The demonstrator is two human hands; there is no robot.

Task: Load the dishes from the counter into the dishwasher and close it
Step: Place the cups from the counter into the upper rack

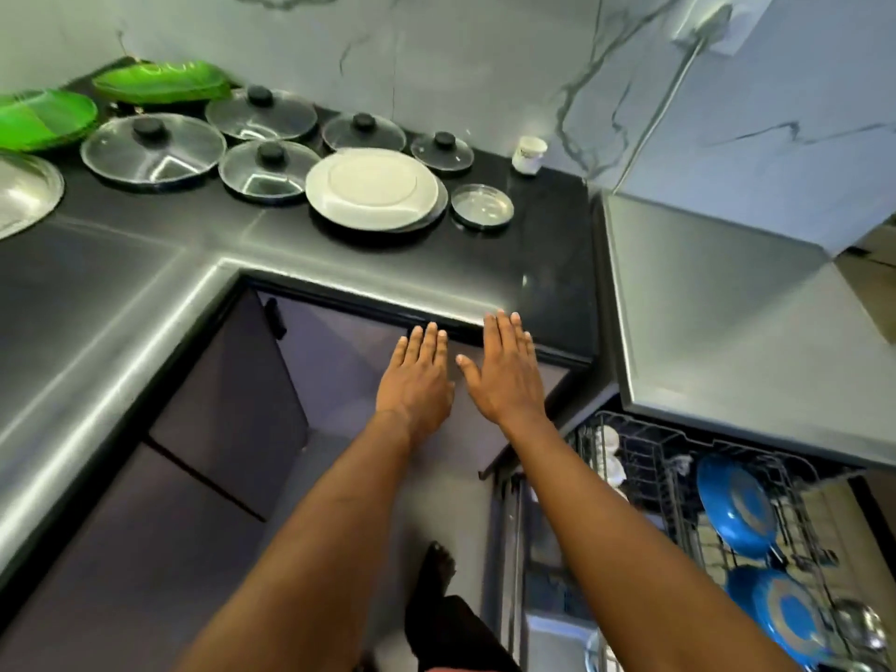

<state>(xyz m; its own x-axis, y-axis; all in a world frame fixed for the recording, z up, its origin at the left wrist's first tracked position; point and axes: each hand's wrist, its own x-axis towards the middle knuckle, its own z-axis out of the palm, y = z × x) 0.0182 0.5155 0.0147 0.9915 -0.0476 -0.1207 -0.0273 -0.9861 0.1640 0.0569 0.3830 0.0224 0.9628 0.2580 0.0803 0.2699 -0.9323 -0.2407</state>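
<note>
Both arms reach forward toward the dark counter (pixel 533 264). My left hand (pixel 418 378) and my right hand (pixel 504 368) are flat, fingers straight, empty, just below the counter's front edge. On the counter lie a stack of white plates (pixel 371 189), a small glass dish (pixel 482 206), several glass lids with black knobs (pixel 152 145) and a white cup (pixel 529 155). At the lower right the dishwasher's rack (pixel 645 458) is pulled out, holding two blue pans (pixel 737 506) and white cups.
Green plates (pixel 46 118) sit at the far left beside a steel plate (pixel 24 191). The dishwasher's grey top (pixel 727 322) stands right of the counter. Dark cabinet doors (pixel 228 405) are below the counter. My foot (pixel 436 569) is on the floor.
</note>
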